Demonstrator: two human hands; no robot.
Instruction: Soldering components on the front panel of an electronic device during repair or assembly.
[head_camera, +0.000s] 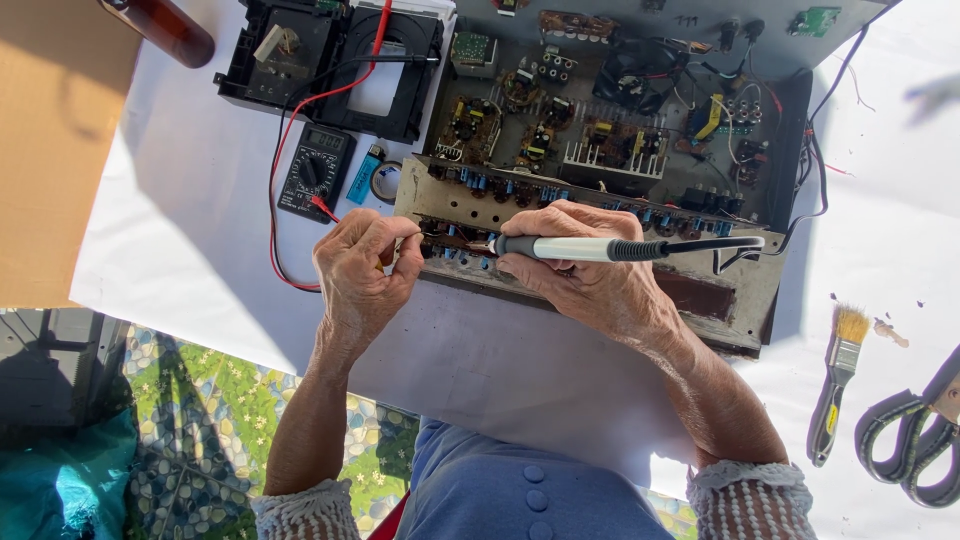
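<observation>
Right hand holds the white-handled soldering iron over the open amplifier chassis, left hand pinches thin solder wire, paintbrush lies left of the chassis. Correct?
Not quite: the yellow-bristled paintbrush lies to the right of the open metal amplifier chassis, not left, as the head view shows. The rest stands: the right hand holds the white-handled soldering iron over the chassis, and the left hand pinches what looks like thin solder wire.
</observation>
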